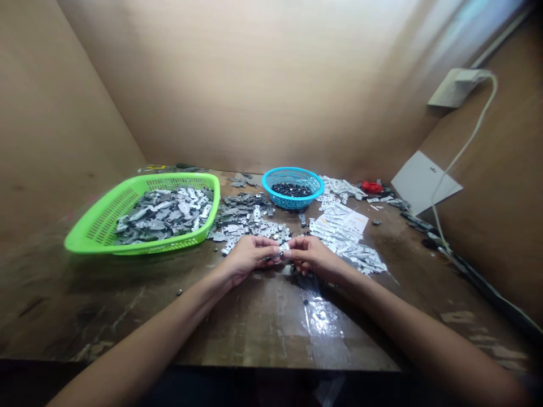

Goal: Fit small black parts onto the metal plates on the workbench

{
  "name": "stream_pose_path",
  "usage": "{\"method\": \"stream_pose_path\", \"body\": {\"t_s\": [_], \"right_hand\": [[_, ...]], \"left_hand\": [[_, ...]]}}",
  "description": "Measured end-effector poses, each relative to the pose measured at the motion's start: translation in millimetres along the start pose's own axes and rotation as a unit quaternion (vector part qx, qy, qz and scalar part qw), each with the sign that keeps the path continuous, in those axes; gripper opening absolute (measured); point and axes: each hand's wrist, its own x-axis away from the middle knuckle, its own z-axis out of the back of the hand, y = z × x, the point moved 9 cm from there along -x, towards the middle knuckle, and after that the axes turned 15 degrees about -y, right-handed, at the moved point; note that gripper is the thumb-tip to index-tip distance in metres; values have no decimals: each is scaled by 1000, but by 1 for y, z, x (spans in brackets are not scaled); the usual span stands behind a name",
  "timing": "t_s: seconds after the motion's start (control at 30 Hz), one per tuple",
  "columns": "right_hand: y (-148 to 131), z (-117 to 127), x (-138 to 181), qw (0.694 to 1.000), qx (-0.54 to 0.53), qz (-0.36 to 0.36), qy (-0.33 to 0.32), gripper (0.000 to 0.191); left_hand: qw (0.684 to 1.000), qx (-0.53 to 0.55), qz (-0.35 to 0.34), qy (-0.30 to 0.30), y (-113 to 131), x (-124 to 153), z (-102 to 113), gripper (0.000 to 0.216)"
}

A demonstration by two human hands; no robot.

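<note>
My left hand (251, 256) and my right hand (311, 255) meet near the middle of the table, fingertips pinched on one small metal plate (285, 247). Most of that plate is hidden behind my fingers, so its full shape does not show. Just beyond my hands lies a pile of flat grey metal plates (248, 217). To the right of my right hand spreads a second pile, of long pale metal plates (339, 232). Behind both piles stands a blue basket (292, 202) holding many small dark parts (291, 190).
A green basket (139, 247) heaped with metal plates stands at the left. Clear tape (324, 322) covers part of the table before me. A white card (426, 183) leans on the right wall, a white cable (479, 124) hangs there, and a red item (371, 187) lies at the back.
</note>
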Motion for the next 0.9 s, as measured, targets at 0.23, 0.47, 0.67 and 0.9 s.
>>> {"method": "stream_pose_path", "body": {"t_s": [0.23, 0.47, 0.67, 0.9], "right_hand": [[-3, 1, -1, 1000, 12, 5, 12, 36], [-10, 1, 4, 996, 46, 51, 48, 31], [-28, 0, 14, 979, 129, 108, 118, 26], [-45, -4, 18, 964, 186, 151, 115, 26]], "left_hand": [[999, -44, -14, -5, 5, 1, -4, 36], [998, -50, -25, -10, 2, 0, -11, 34], [989, -115, -97, 14, 23, 4, -12, 34], [938, -304, -166, 26, 59, 19, -20, 24]]}}
